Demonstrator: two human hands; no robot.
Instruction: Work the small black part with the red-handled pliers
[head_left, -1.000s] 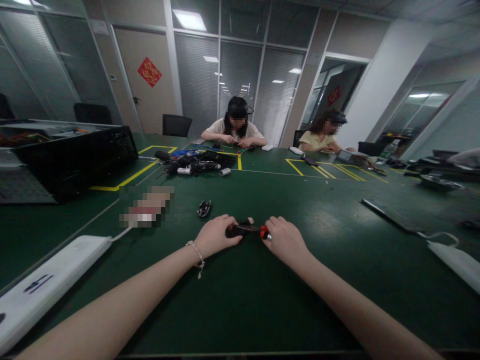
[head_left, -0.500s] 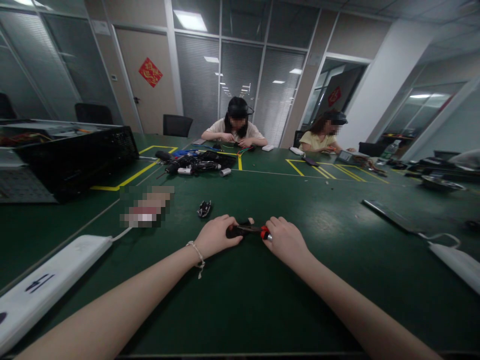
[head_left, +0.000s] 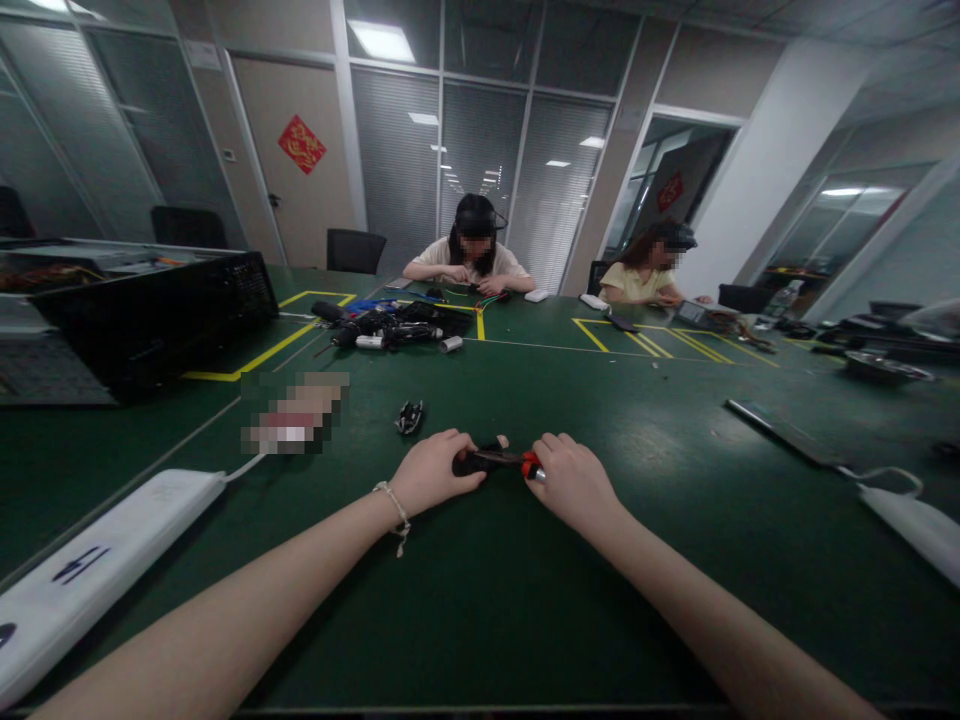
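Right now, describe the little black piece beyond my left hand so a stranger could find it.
Start at the big green table and find the left hand. Just past its knuckles lies the little black piece. It lies alone and untouched, unlike the black tool that hand grips and the heap of tools farther back.

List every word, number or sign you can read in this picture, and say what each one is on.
Nothing can be quoted.
Red diamond sign on the door: gold character, too blurred to read.
Red sign at the right doorway: too small to read.
White power strip: dark marks, not readable.
Patch on the table: blurred out.
Tool held by the left hand and right hand: no lettering visible.
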